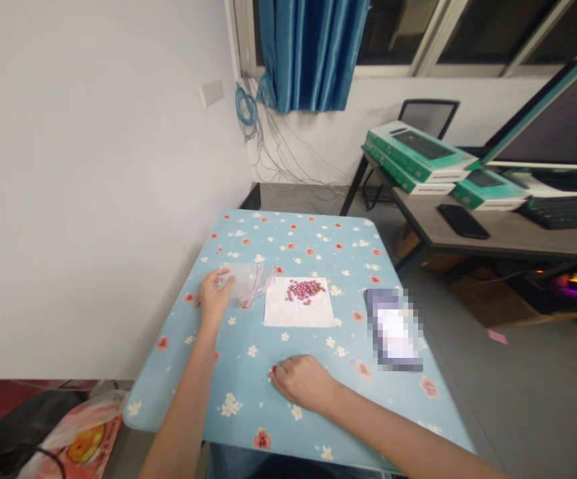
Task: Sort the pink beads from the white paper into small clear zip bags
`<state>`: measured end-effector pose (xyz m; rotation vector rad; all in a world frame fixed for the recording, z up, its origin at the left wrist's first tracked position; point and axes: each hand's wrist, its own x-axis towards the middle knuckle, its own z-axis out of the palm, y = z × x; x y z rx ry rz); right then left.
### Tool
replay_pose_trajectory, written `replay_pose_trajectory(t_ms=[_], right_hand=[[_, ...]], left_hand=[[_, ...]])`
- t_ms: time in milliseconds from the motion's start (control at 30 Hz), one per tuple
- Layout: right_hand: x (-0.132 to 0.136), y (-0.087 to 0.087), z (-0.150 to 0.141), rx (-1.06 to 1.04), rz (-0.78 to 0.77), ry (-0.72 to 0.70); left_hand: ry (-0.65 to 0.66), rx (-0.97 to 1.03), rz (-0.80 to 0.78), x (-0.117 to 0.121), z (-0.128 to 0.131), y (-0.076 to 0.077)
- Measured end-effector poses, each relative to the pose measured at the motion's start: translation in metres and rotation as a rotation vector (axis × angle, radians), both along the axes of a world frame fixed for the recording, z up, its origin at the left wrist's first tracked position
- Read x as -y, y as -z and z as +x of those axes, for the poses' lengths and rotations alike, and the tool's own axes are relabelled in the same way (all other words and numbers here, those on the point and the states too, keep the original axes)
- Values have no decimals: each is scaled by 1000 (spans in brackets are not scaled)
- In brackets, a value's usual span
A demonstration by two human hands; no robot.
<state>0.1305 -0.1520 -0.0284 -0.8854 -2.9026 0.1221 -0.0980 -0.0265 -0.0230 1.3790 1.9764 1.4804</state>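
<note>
in the head view, the left hand (213, 296) is at the left end of a clear zip bag (243, 281); whether it grips, i cannot tell. the right hand (302, 382) is clenched on the floral worktop (253, 326). pink buds (304, 291) lie on white paper (298, 317) beside the bag.

We stretch our left forearm (189, 392) forward, the left hand (215, 294) bent at the fingers, thumb and index tips slightly apart. Our right forearm (398, 422) slants in lower, its right hand (304, 384) pointing leftward, back uppermost, fingers curled under.
</note>
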Motion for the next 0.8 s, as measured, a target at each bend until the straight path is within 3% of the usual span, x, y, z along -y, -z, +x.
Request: replay_pose_trajectory(t_ms=[100, 167, 300, 367, 433, 500, 600, 667, 800], right_hand=[[-9, -6, 3, -82, -157, 87], [-18, -9, 6, -266, -351, 204], [-46, -13, 10, -903, -825, 583], [-61, -15, 11, -1215, -1098, 708], [-74, -18, 12, -1408, -1335, 707], [-87, -20, 13, -1507, -1450, 678], [-104, -23, 13, -1584, -1452, 674], [-115, -23, 12, -1630, -1359, 702], [-137, -19, 7, -1621, -920, 854]], left_hand=[[-16, -343, 118, 2, 1, -5], [56, -473, 139, 4, 6, -7], [243, -633, 20, 3, 15, 0], [304, -683, -62, 2, 18, 8], [343, -730, -141, 2, 20, 16], [363, -776, -195, 3, 22, 21], [371, -823, -233, 5, 25, 25], [365, -830, -239, 6, 26, 26], [325, -800, -218, 7, 27, 25]])
